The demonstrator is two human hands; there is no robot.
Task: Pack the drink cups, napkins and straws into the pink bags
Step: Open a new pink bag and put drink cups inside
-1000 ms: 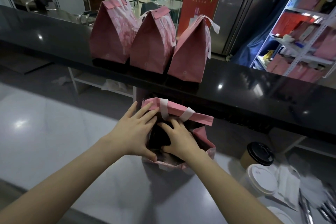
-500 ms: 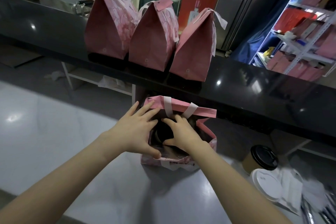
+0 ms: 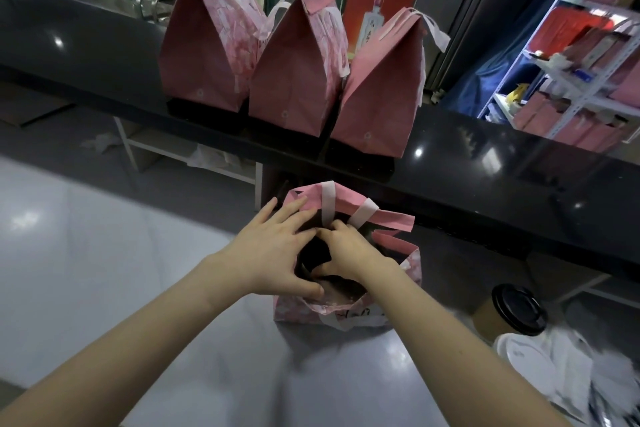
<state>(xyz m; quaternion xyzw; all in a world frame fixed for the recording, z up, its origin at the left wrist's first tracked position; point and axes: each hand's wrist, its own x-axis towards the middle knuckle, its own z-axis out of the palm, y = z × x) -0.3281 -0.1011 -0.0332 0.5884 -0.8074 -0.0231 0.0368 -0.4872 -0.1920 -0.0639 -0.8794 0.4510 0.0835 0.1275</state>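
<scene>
An open pink bag [image 3: 408,263] with white handles stands on the grey counter in front of me. Both hands are at its mouth. My left hand [image 3: 273,253] lies over the left rim with the thumb hooked on the near edge. My right hand [image 3: 349,250] reaches into the opening, fingers curled around a dark-lidded cup [image 3: 313,258] inside; most of the cup is hidden. Three closed pink bags [image 3: 294,69] stand in a row on the black ledge behind. A brown cup with a black lid [image 3: 516,310] and a white-lidded cup [image 3: 523,362] sit at the right.
White napkins [image 3: 575,367] lie beside the cups at the lower right. The raised black ledge [image 3: 485,163] runs across just behind the open bag. A metal shelf with pink and red boxes [image 3: 581,55] stands at the far right, a red banner behind the bags.
The view has shifted slightly so the bag sits lower right. My hands have drawn closer together at the bag's mouth, fingertips now meeting over the cup.
</scene>
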